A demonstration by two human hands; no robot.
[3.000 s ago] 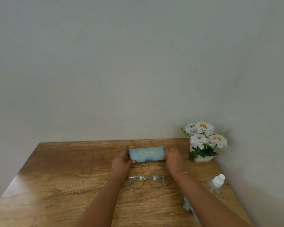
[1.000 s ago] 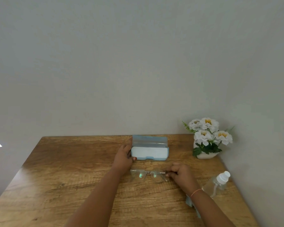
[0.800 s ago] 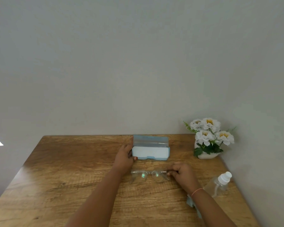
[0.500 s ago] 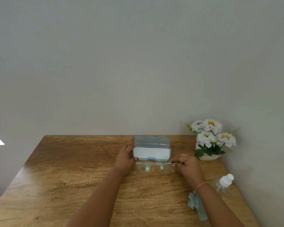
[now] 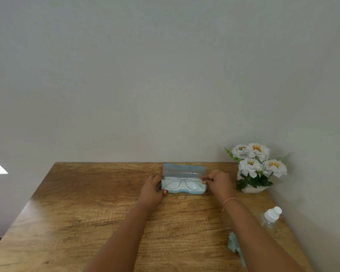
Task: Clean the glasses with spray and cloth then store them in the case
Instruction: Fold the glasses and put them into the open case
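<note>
Glasses lie inside the open light-blue case, their long axis running left to right along the case's own length. The case sits on the table near the wall, with its lid standing up behind the lenses. The right grip pinches the frame's right end at the case's right wall. The left grip curls round the case's left end, thumb on the front edge. Both are equally near the lid, which rises just behind their fingers, so folding it forward and down looks like the step left. Spray bottle and cloth lie well apart at the near right.
</note>
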